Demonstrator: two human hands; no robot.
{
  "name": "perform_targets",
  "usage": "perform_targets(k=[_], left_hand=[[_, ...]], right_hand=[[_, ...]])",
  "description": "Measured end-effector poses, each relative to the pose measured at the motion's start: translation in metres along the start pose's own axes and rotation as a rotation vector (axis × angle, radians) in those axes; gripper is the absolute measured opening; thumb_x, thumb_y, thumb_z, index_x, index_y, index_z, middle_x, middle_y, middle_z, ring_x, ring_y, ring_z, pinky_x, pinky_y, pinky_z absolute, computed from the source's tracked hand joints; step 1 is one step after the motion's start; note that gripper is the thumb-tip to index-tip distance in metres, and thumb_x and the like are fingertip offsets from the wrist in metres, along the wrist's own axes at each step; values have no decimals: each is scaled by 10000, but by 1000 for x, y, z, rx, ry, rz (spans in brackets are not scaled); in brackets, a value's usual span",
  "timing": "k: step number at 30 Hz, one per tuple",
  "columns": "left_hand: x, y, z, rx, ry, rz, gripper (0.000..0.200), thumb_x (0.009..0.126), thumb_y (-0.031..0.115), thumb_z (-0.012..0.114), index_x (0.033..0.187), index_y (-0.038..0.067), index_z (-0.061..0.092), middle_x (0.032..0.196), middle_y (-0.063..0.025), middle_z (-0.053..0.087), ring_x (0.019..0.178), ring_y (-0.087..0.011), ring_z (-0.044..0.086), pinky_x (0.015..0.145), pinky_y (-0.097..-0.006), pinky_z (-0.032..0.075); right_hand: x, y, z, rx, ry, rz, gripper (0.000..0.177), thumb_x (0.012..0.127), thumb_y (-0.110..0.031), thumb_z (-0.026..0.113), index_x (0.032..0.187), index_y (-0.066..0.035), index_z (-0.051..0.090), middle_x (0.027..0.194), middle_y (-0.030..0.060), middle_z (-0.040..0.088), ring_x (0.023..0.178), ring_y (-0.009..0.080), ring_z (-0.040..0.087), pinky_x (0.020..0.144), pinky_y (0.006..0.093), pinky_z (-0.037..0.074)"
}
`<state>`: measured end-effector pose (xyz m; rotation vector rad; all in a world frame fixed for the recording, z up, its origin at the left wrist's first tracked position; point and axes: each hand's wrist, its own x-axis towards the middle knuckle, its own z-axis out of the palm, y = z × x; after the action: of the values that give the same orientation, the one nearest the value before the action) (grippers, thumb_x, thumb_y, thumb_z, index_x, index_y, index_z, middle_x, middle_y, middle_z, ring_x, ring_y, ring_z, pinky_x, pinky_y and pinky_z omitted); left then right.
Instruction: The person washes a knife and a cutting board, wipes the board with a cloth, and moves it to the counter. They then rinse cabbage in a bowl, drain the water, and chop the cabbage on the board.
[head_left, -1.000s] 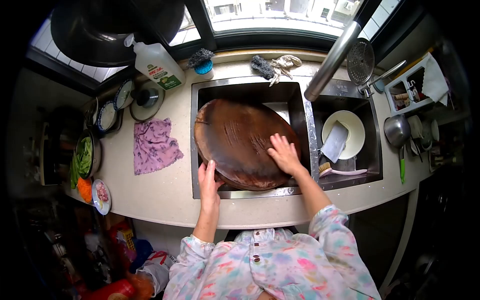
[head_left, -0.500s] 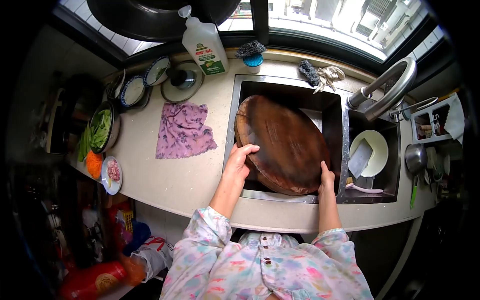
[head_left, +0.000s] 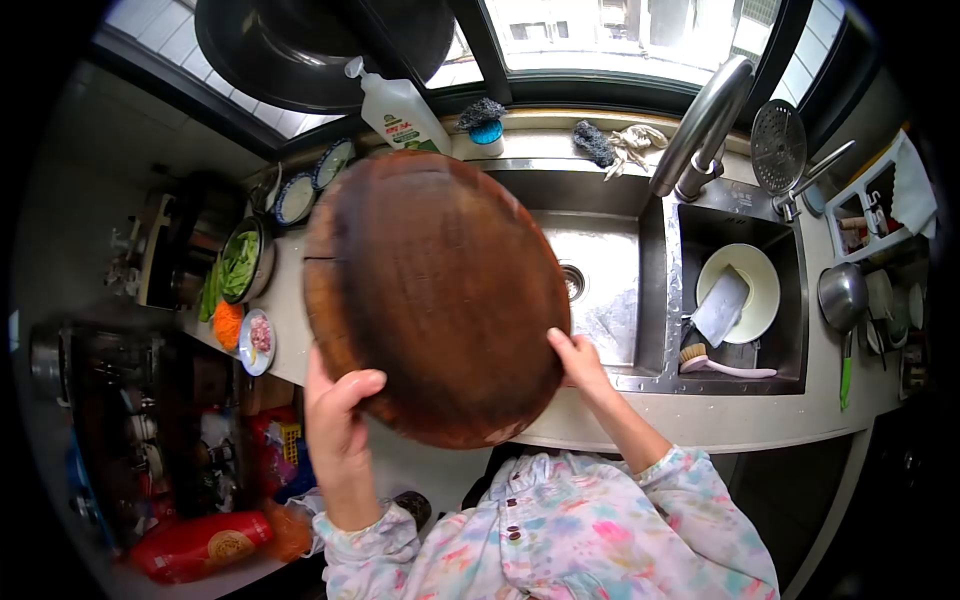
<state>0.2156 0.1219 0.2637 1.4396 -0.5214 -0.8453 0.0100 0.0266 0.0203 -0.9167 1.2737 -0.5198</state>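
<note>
A thick round wooden chopping board point(head_left: 450, 290), dark brown with a crack at its left rim, is held up in both hands over the counter left of the sink. My left hand point(head_left: 340, 410) grips its lower left edge, thumb on the face. On the lower right edge, my right hand point(head_left: 580, 362) is closed with its thumb on top; the other fingers are behind the board. The large sink basin point(head_left: 605, 290) shows its drain to the right of the board. The purple cloth seen earlier on the counter is hidden behind the board.
The smaller basin holds a pale bowl point(head_left: 765, 290), a cleaver-like blade point(head_left: 722, 308) and a pink-handled brush point(head_left: 725, 367). A faucet point(head_left: 705, 130) arches over the sink. Leafy greens point(head_left: 241, 262), shredded carrot point(head_left: 228, 325) and a plate of meat point(head_left: 258, 345) stand at left. A pump bottle point(head_left: 400, 112) stands behind the board.
Both hands have lifted the chopping board out of the large basin and carried it left over the counter. It now covers the purple cloth. The view has shifted slightly.
</note>
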Motion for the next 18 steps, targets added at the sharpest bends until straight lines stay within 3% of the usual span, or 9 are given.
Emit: perform_targets(k=[1,2,6,9,12,15,16,17,18], left_hand=[[-12,16,-3,32,19,79,668,571,-38,600,1222,-12,454,1093,-105,572,970,-206,562,890,-289,427],[-23,28,-12,76,61,106,674,563,-26,587,1225,-17,456,1104,-107,569,983,-210,559,898,-289,421],[-58,61,-35,245,155,206,682,540,26,554,1213,-34,464,1100,-100,562,1005,-216,545,916,-285,401],[-74,63,-61,312,227,212,678,530,18,527,1203,-34,470,1105,-103,553,1005,-217,539,916,-275,395],[-81,51,-76,288,377,237,698,521,8,520,1216,-33,460,1107,-108,545,1009,-221,535,924,-277,391],[-86,55,-102,197,396,166,723,517,9,523,1234,-33,441,1119,-110,538,1020,-232,528,941,-286,379],[-88,52,-116,238,410,168,728,526,22,521,1245,-37,425,1132,-110,524,1043,-233,513,954,-292,367],[-88,51,-122,256,426,175,729,529,29,521,1248,-38,421,1137,-111,519,1048,-229,508,956,-291,364],[-89,50,-124,274,440,181,729,532,37,521,1250,-38,417,1143,-112,513,1053,-225,504,958,-291,360]], right_hand=[[-4,-2,16,-27,-103,17,697,808,-536,587,947,144,527,780,198,613,556,229,621,397,302,490],[-6,-4,34,-50,-243,99,713,809,-543,575,1068,110,450,805,160,595,578,200,599,443,283,505],[-32,-15,103,-24,-627,173,753,847,-565,493,1074,152,456,675,184,609,469,205,588,397,292,500],[-49,-13,136,44,-769,181,726,864,-569,455,949,146,537,672,179,614,488,214,604,419,297,508],[-37,21,167,-196,-864,303,685,866,-564,459,851,110,583,683,164,621,492,212,606,427,296,509],[-39,-10,159,-625,-940,65,541,868,-486,501,848,40,624,672,139,630,499,194,611,495,319,526],[-24,-17,161,-751,-870,-125,430,865,-410,512,847,2,634,687,140,638,522,219,620,540,343,528],[-5,-24,164,-870,-792,-321,322,861,-333,523,847,-36,645,701,141,646,545,245,628,585,367,530],[20,-18,176,-920,-428,-707,190,835,-206,515,853,-69,645,754,165,647,638,321,630,640,417,509]])
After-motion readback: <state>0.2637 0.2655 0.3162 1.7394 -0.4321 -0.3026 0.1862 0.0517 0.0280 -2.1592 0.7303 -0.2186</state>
